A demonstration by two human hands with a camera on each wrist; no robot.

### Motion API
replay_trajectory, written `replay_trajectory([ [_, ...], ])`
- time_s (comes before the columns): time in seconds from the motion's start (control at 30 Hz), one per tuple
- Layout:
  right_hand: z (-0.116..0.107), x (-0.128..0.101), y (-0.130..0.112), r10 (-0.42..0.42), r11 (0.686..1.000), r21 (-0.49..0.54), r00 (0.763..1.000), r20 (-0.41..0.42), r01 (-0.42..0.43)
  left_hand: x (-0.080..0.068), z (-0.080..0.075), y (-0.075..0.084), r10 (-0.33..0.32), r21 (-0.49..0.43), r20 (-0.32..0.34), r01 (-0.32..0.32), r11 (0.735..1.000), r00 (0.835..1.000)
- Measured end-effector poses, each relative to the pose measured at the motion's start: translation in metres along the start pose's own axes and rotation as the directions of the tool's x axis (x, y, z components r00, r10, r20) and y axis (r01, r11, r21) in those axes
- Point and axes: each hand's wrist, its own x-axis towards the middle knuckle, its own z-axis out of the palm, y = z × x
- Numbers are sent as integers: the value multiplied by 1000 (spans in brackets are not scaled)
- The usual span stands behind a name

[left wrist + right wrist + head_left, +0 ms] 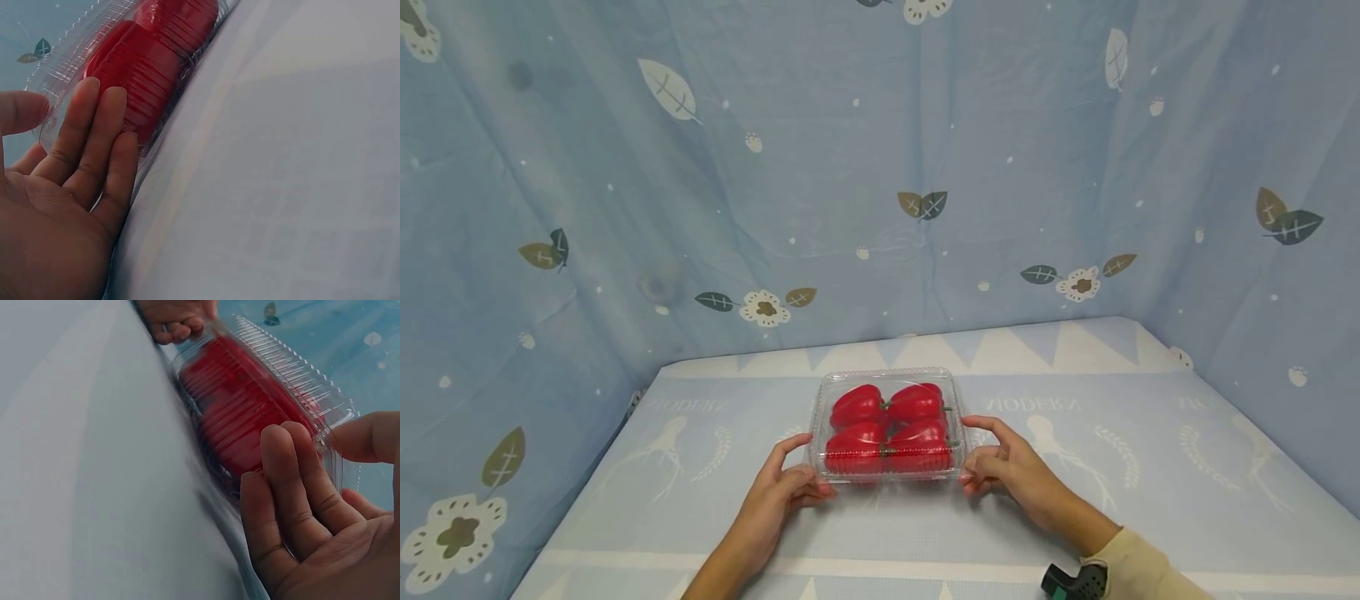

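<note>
A clear plastic clamshell box (886,377) lies with its lid down on the table, packed with several red bell peppers (883,429). My left hand (793,479) holds its near left corner, thumb up by the lid's rim and fingers against the side. In the left wrist view the left hand (75,162) lays its fingers flat on the box (156,56). My right hand (1000,467) holds the near right corner the same way. From the right wrist the right hand (312,512) shows fingers along the box (250,406) wall and the thumb at the lid's corner.
A pale blue printed cloth covers the table (1150,500). Blue leaf-patterned curtains (880,167) close off the back and both sides. A black wrist device (1075,581) sits on my right forearm. Bare cloth lies on either side of the box.
</note>
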Motion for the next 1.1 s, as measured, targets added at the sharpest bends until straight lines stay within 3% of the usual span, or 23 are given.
replay_trajectory([
  [0.4, -9, -1, 1, -22, 998, -63, 998, -62, 18, -2, -3, 1, 20, 76, -44, -17, 997, 999],
  [0.6, -16, 0, 0, -65, 994, -92, 992, -109, 55, -1, -10, 4, 47, 87, -96, -39, 995, 994],
  [0.77, -25, 6, -2, -38, 992, -121, 983, -178, 16, 0, -16, 4, 51, 86, -140, -39, 996, 989],
  [1.1, -67, 2, -8, -59, 941, -337, 967, -246, -28, 14, -24, 8, 61, 207, -103, -38, 978, 993],
])
